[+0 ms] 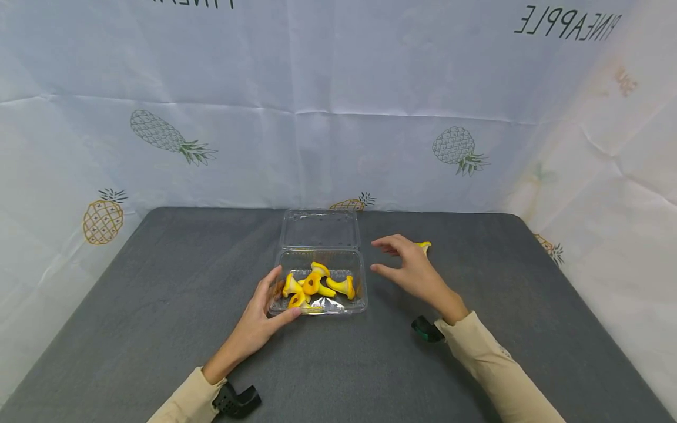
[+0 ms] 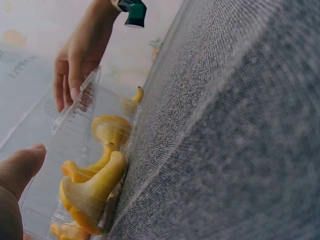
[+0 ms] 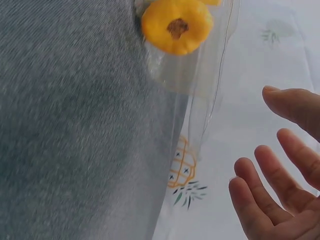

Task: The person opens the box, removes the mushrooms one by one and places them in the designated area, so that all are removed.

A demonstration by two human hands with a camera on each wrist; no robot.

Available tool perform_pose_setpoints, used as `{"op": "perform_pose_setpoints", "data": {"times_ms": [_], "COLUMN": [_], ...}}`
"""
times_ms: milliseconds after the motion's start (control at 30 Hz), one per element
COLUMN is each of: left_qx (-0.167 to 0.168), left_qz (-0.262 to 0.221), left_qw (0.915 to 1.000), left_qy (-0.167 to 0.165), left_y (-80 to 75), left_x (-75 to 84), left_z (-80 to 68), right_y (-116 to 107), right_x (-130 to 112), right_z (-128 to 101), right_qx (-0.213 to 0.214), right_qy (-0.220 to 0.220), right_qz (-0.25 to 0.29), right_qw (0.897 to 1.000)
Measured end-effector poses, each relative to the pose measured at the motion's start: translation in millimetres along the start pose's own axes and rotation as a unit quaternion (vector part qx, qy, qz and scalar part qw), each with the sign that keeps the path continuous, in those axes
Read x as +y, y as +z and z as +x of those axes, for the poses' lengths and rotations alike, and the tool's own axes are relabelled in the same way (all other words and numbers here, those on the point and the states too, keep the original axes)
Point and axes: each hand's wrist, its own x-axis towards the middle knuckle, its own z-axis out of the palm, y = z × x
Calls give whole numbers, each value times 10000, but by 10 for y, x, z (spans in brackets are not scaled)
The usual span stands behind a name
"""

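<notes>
A clear plastic clamshell container (image 1: pixel 319 230) stands with its lid folded back on the grey table. Inside its base lie several yellow mushrooms (image 1: pixel 342 287), trumpet-shaped with pale stems. My left hand (image 1: pixel 256 320) holds the container's near left corner, fingers along the left wall and thumb at the front edge. To the right of the container, my right hand (image 1: pixel 415 275) hovers with fingers spread and loosely bent, holding nothing. Partly hidden behind that hand is another yellow mushroom (image 1: pixel 425 246) on the table. In the right wrist view, one mushroom (image 3: pixel 176 27) shows a dark centre through the plastic.
The grey tabletop (image 1: pixel 174 276) reaches back to a white cloth (image 1: pixel 328 158) printed with pineapples, which hangs behind and at the sides. A black strap mount (image 1: pixel 236 400) sits on the left wrist, and a similar one (image 1: pixel 427 329) on the right.
</notes>
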Motion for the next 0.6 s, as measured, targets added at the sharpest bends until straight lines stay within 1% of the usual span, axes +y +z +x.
{"op": "perform_pose_setpoints", "data": {"times_ms": [133,367,600], "left_qx": [9,13,17], "left_qz": [36,-14,-91], "left_qw": [10000,10000,10000], "left_qy": [20,10,-22], "left_y": [2,2,19], "left_x": [-15,-15,6], "left_z": [2,1,-3], "right_y": [45,126,241], "right_x": [-65,-135,-194], "right_z": [21,52,80], "right_qx": [-94,-208,-348], "right_qy": [-11,-415,-624], "right_qz": [45,92,81], "right_qw": [9999,9989,9974]}}
